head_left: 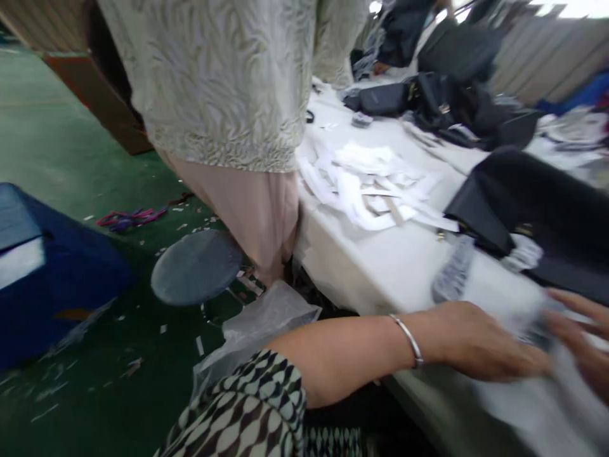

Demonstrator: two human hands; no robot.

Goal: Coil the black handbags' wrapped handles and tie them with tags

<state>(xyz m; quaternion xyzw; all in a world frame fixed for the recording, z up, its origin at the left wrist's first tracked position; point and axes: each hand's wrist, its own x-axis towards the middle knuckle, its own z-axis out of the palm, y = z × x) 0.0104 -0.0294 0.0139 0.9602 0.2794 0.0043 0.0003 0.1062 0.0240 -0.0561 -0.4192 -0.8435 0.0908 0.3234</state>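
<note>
My left hand, with a silver bangle on its wrist, reaches over the table edge at the lower right. Its fingers look closed on a thin white sheet, smeared by motion; I cannot tell paper from plastic. My right hand enters from the right edge, close to my left fingertips. Its fingers are blurred and partly cut off, so its grip is unclear. A grey, dark-printed piece lies between the hands. Just beyond is a flat grey printed packet, beside a black leather-like piece with a crumpled white wad.
White strips are heaped on the white table, with black bags farther back. A person stands at the table's left side. A round stool, a blue box and scraps are on the green floor.
</note>
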